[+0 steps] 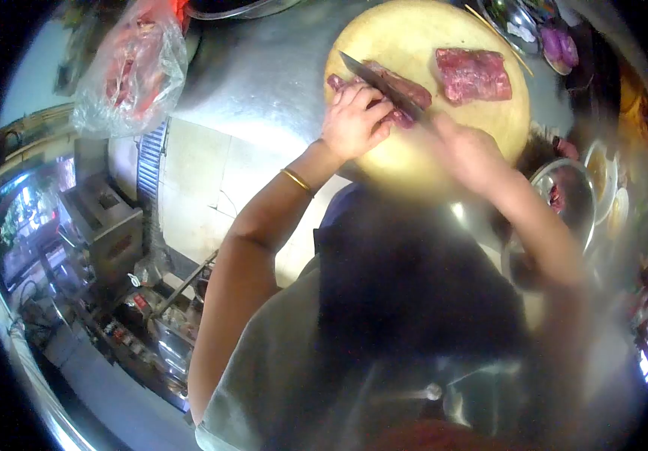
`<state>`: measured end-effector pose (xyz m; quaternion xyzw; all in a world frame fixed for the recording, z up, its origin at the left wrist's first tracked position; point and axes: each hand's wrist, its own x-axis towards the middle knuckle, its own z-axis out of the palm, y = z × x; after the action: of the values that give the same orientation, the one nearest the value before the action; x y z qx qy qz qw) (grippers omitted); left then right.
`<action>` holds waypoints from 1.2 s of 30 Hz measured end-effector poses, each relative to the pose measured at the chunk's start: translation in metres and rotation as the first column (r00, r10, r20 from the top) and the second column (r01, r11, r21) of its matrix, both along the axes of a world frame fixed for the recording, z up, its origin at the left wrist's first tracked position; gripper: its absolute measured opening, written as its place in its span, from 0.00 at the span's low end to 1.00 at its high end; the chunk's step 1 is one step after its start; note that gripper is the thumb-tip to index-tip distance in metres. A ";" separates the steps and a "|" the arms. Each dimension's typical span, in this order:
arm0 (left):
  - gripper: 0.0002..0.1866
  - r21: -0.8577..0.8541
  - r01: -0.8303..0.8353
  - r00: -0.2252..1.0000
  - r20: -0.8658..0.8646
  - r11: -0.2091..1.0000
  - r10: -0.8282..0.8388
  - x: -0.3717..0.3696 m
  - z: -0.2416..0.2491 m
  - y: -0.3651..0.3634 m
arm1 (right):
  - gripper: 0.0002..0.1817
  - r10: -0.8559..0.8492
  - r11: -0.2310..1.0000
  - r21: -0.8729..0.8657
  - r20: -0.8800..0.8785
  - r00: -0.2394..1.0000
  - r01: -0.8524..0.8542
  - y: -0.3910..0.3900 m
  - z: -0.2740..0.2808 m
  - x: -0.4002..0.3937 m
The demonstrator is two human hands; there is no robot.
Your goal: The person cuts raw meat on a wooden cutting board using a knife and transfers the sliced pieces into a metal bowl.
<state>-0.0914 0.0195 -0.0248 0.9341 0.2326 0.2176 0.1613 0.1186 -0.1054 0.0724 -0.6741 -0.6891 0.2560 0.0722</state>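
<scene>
On a round, yellowish cutting board [395,30] lies a strip of raw red meat [408,84] at the left side. My left hand [354,124], with a gold-coloured bangle at the wrist, presses its curled fingers onto the near part of this meat. A dark-bladed kitchen knife [373,77] crosses the strip just beyond those fingers, its tip pointing up and left. My right hand [468,154] is closed around the handle, which is hidden and blurred. A second, thicker slab of meat [474,75] sits apart on the right of the board.
A clear plastic bag of meat [136,71] is at the upper left of the metal counter [264,75]. Metal bowls [568,199] stand right of the board, near my right forearm. Purple vegetables [559,49] lie at the upper right. A tiled floor [203,165] shows below the counter.
</scene>
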 end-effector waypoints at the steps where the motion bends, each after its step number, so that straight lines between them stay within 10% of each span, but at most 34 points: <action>1: 0.16 0.001 -0.009 1.000 0.001 1.000 0.009 0.000 -0.001 0.001 | 0.14 -0.002 0.999 -0.053 0.031 1.000 0.004 -0.004 0.004 0.003; 12: 0.15 -0.022 0.001 1.000 0.006 1.000 0.000 0.002 0.000 -0.001 | 0.19 -0.027 0.997 0.077 -0.059 0.998 0.031 0.045 -0.030 -0.009; 19: 0.17 -0.014 -0.048 0.998 0.027 0.999 0.049 -0.001 0.001 -0.003 | 0.21 0.059 0.977 -0.211 0.123 0.991 -0.032 -0.071 -0.004 0.027; 22: 0.16 -0.032 -0.020 0.997 0.072 0.999 0.022 -0.001 0.000 -0.002 | 0.19 -0.041 0.996 -0.088 -0.103 0.994 0.032 -0.093 0.019 0.051; 27: 0.15 -0.123 -0.037 0.988 0.143 0.992 0.055 0.002 0.001 0.003 | 0.17 -0.356 0.906 0.068 -0.412 0.839 0.417 -0.117 0.018 0.045; 30: 0.14 -0.161 -0.134 0.981 0.116 0.978 0.154 0.019 0.005 0.006 | 0.17 -0.576 0.699 -0.099 -0.664 0.476 0.708 -0.124 0.009 0.035; 31: 0.17 -0.162 -0.115 0.989 0.074 0.980 0.128 0.029 0.008 0.008 | 0.16 -0.580 0.615 -0.166 -0.757 0.299 0.771 -0.117 0.012 0.025; 34: 0.21 -0.139 -0.099 0.983 -0.168 0.985 0.075 0.069 0.020 0.007 | 0.16 -0.522 0.616 -0.051 -0.773 0.359 0.786 -0.125 0.000 0.030; 36: 0.29 -0.211 -0.108 0.940 -0.341 0.972 0.030 0.095 0.020 0.008 | 0.17 -0.682 0.528 -0.289 -0.705 0.196 0.799 -0.137 0.013 0.023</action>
<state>0.0036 0.0271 -0.0046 0.9242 0.3126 0.0333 0.2170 0.1412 -0.2427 0.0858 -0.7393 -0.1948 0.3926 0.5112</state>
